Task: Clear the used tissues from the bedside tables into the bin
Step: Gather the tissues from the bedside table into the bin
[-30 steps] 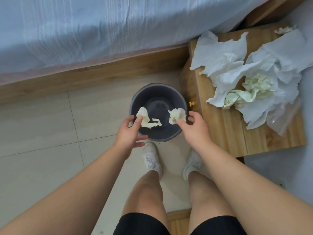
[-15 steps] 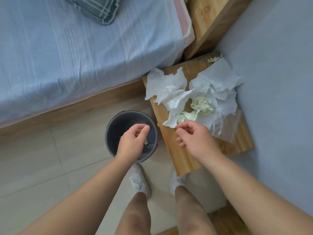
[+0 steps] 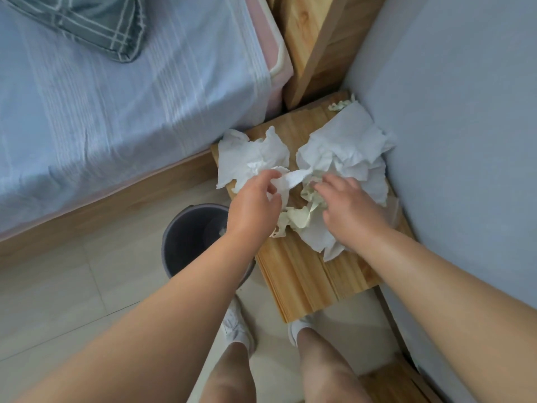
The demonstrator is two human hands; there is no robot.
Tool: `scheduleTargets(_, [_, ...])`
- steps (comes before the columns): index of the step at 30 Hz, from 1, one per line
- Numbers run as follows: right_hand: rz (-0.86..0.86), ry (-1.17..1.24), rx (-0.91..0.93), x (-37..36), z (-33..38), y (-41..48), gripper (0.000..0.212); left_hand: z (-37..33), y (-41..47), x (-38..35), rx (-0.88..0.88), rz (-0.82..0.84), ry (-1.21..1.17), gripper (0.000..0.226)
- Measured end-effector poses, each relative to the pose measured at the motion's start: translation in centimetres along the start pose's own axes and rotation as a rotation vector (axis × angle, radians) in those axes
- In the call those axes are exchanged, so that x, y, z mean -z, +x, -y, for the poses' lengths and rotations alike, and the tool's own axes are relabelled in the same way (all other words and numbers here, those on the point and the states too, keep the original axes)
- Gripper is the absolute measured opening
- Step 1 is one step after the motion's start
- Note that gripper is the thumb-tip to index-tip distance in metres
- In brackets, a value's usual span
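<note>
Wooden bedside table [image 3: 305,274] is pretty much buried. Two big white tissue clumps can be counted, a left clump [image 3: 250,158] and a right clump [image 3: 345,144], plus one pale-yellow wad [image 3: 302,219] on their near side and one tiny yellow scrap [image 3: 340,105] at the far corner. A twisted white strip [image 3: 296,177] is stretched between the clumps, long axis running left to right, right end tipped slightly farther away. Its left end is pinched in the curled fingers of the left hand [image 3: 252,205]. The right hand [image 3: 348,210] is laid over the right clump, fingers bent down into the yellow wad; whether anything is actually gripped can't be told. One grey bin [image 3: 180,228] is parked on the floor just left of the table.
</note>
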State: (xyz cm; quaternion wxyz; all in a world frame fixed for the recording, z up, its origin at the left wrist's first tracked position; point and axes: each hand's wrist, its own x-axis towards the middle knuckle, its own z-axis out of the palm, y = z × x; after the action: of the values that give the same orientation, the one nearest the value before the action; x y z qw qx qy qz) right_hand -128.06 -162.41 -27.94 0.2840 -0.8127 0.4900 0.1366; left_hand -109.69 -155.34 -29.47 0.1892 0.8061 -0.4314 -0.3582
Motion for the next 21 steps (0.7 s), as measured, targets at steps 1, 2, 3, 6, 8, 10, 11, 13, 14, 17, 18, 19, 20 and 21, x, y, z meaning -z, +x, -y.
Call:
scheduleTargets(1, [-0.015, -0.037, 0.013, -0.4, -0.3, 0.0, 0.062, 0.0, 0.1, -0.1, 0.043, 0.019, -0.070, 0.041])
scheduleTargets(2, [-0.033, -0.068, 0.027, -0.6, -0.5, 0.1, 0.060, 0.0, 0.1, -0.2, 0.076, 0.036, -0.126, 0.042])
scheduleTargets(3, [-0.048, -0.087, 0.034, -0.8, -0.8, 0.1, 0.056, 0.0, 0.0, -0.3, 0.089, 0.056, -0.156, 0.044])
scheduleTargets(6, [-0.075, -0.070, 0.034, -0.8, -1.3, 0.1, 0.043, -0.1, -0.7, -0.4, 0.023, 0.082, -0.053, 0.043])
scheduleTargets(8, [-0.114, -0.011, 0.035, -0.6, -1.5, 0.0, 0.033, -0.1, -1.2, -0.6, -0.015, 0.075, 0.041, 0.037])
scheduleTargets(10, [-0.179, 0.040, 0.037, -0.1, -1.6, -0.2, 0.024, -0.2, -1.3, -0.6, -0.012, 0.072, 0.090, 0.028])
scheduleTargets(11, [-0.214, 0.062, 0.036, 0.2, -1.6, -0.4, 0.020, -0.3, -1.3, -0.6, -0.004, 0.066, 0.097, 0.024])
scheduleTargets(13, [-0.269, 0.119, 0.020, 0.7, -1.6, -0.7, 0.018, -0.9, -1.5, -0.2, 0.001, 0.038, 0.068, 0.019])
scheduleTargets(14, [-0.288, 0.164, 0.000, 1.0, -1.5, -0.9, 0.019, -1.3, -1.7, 0.0, -0.006, 0.024, 0.028, 0.018])
scheduleTargets(17, [-0.334, 0.326, -0.099, 2.0, -0.9, -2.1, 0.023, -2.7, -2.8, 1.2, 0.009, 0.027, -0.161, 0.010])
scheduleTargets(18, [-0.354, 0.385, -0.135, 2.3, -0.6, -2.7, 0.025, -3.0, -3.3, 1.8, 0.038, 0.042, -0.237, 0.008])
scheduleTargets(19, [-0.375, 0.447, -0.164, 2.7, -0.1, -3.3, 0.026, -3.3, -3.8, 2.4, 0.071, 0.056, -0.324, 0.007])
scheduleTargets(20, [-0.395, 0.507, -0.181, 3.0, 0.4, -3.9, 0.027, -3.6, -4.3, 3.1, 0.095, 0.062, -0.415, 0.007])
scheduleTargets(21, [-0.412, 0.560, -0.191, 3.2, 0.9, -4.6, 0.028, -3.7, -4.9, 3.9, 0.109, 0.056, -0.503, 0.007])
